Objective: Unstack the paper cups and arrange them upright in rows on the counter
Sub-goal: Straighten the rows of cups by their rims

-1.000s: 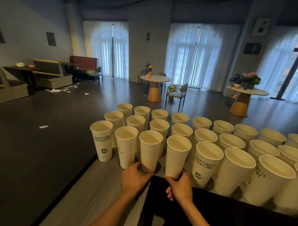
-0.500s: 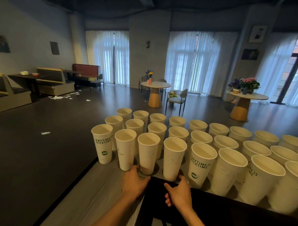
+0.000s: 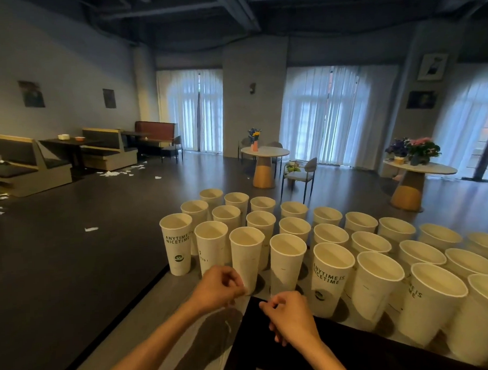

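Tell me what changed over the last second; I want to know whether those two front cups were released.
Both hands let go: the left hand came off the third front cup, the right hand off the fourth front cup, and both drew back toward the person, fingers loosely curled. The cups stayed upright in their rows.

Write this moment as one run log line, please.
cups: upright in rows on counter | left hand: near front cup, empty | right hand: empty, near front row | stack: not in view
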A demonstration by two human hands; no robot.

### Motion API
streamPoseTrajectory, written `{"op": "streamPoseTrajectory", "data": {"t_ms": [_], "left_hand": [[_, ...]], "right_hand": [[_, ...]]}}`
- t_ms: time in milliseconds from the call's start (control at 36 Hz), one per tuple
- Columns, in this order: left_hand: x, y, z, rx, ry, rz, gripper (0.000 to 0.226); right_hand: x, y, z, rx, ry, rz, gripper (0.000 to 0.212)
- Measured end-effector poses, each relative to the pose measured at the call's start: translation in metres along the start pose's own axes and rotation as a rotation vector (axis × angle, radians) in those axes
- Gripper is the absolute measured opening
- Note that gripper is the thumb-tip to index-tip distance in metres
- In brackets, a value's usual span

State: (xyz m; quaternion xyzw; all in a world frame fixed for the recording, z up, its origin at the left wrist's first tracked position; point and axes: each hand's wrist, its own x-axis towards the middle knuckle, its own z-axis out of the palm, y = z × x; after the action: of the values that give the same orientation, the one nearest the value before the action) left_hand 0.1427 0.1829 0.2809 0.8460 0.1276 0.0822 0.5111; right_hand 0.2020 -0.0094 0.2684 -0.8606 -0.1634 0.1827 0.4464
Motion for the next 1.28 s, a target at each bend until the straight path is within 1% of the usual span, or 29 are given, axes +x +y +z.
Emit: {"op": "streamPoseTrajectory", "data": {"t_ms": [56, 111, 222, 333, 417, 500, 639, 778, 889, 972, 1028, 1194, 1278], "left_hand": [[-0.003, 0.021, -0.014, 0.021, 0.0, 0.077, 0.008], [-0.001, 0.045, -0.027, 0.054, 0.051, 0.165, 0.006], [0.015, 0.084, -0.047, 0.121, 0.133, 0.29, 0.004], [0.043, 0.106, -0.054, 0.272, 0.176, 0.358, 0.003], [0.064, 0.118, -0.05, 0.387, 0.208, 0.368, 0.005], [0.084, 0.126, -0.039, 0.491, 0.225, 0.359, 0.012], [0.117, 0.123, -0.013, 0.676, 0.215, 0.313, 0.02], [0.146, 0.118, 0.0, 0.825, 0.223, 0.275, 0.026], [0.16, 0.117, 0.005, 0.916, 0.182, 0.28, 0.028], [0.168, 0.115, 0.01, 0.921, 0.117, 0.253, 0.03], [0.17, 0.116, 0.012, 0.918, 0.094, 0.242, 0.028], [0.177, 0.108, 0.014, 0.901, 0.11, 0.258, 0.014], [0.178, 0.105, 0.012, 0.894, 0.132, 0.256, 0.012]], "right_hand": [[-0.003, -0.015, -0.009, -0.013, -0.009, -0.084, 0.025], [-0.004, -0.031, -0.023, -0.022, 0.001, -0.158, 0.028], [0.002, -0.067, -0.06, -0.072, 0.08, -0.286, 0.033], [0.029, -0.088, -0.096, -0.103, 0.149, -0.347, 0.023], [0.058, -0.093, -0.117, -0.148, 0.254, -0.385, 0.021], [0.089, -0.097, -0.136, -0.238, 0.302, -0.377, 0.017], [0.137, -0.089, -0.154, -0.498, 0.354, -0.275, 0.017], [0.172, -0.083, -0.156, -0.608, 0.314, -0.225, 0.027], [0.19, -0.083, -0.151, -0.686, 0.289, -0.217, 0.038], [0.201, -0.081, -0.145, -0.76, 0.273, -0.23, 0.042], [0.206, -0.08, -0.142, -0.799, 0.265, -0.245, 0.042], [0.222, -0.076, -0.137, -0.821, 0.233, -0.238, 0.036], [0.228, -0.076, -0.137, -0.816, 0.225, -0.239, 0.036]]}}
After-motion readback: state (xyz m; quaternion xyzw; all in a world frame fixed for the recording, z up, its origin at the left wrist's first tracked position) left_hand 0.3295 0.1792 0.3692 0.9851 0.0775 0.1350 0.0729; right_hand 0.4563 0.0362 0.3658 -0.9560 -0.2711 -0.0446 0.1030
